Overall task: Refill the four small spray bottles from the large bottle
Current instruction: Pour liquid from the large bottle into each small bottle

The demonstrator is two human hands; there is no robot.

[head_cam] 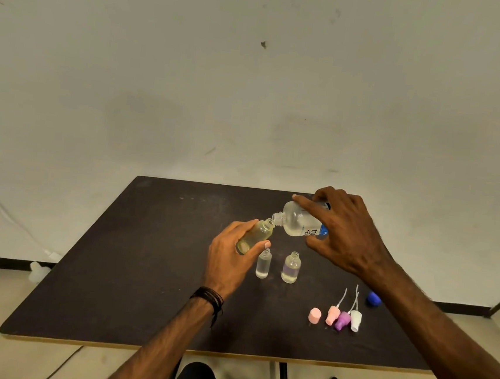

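Observation:
My right hand (pixel 345 235) grips the large clear bottle (pixel 296 221), tipped on its side with its open neck pointing left. Its mouth touches the mouth of a small yellowish bottle (pixel 258 234) that my left hand (pixel 230 257) holds tilted above the table. Two more small open bottles stand upright just below: a narrow clear one (pixel 263 264) and a wider one (pixel 291 268) with a faint purple band. A fourth small bottle is not visible.
On the dark table (pixel 143 270), at the right front, lie a pink cap (pixel 314 315) and pink (pixel 333 315), purple (pixel 343 320) and white (pixel 355 320) spray heads with tubes. A blue cap (pixel 373 299) lies beside my right forearm. The wall stands close behind.

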